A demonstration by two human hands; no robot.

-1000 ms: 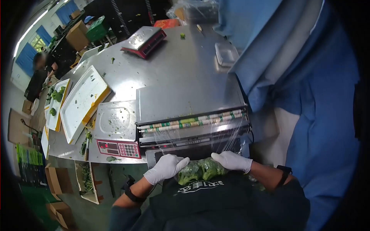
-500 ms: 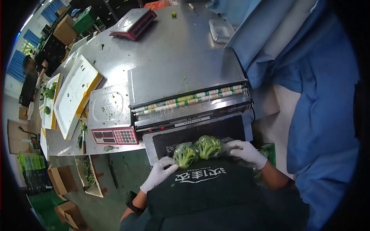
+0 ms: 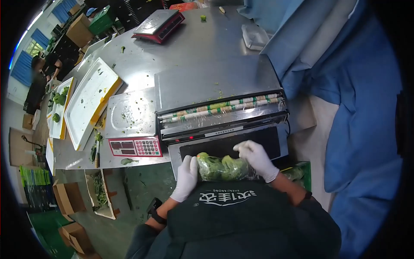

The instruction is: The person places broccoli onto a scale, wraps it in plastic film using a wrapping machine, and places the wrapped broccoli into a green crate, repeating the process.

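Observation:
Two broccoli heads (image 3: 222, 167) lie side by side in shiny cling film, in front of the wrapping machine (image 3: 217, 82) and close to my apron. My left hand (image 3: 186, 178), in a white glove, is closed against the left end of the wrapped broccoli. Above the right end is my gloved right hand (image 3: 258, 160), its fingers bent together; whether film is pinched in them cannot be made out. Behind the broccoli is the machine's black plate (image 3: 269, 140). A printed film roll (image 3: 220, 108) spans the machine's front.
A red-and-white scale (image 3: 133, 125) adjoins the machine on the left, and a second scale (image 3: 158, 26) stands farther back. White trays (image 3: 88, 105) and a knife (image 3: 97, 155) lie left. Blue curtain (image 3: 358, 121) hangs at right. Another person (image 3: 41, 77) is at far left.
The broccoli has turned, now showing smooth film over its side. My right hand has moved up and left, its fingers now bent. My left hand has come upright against the left end.

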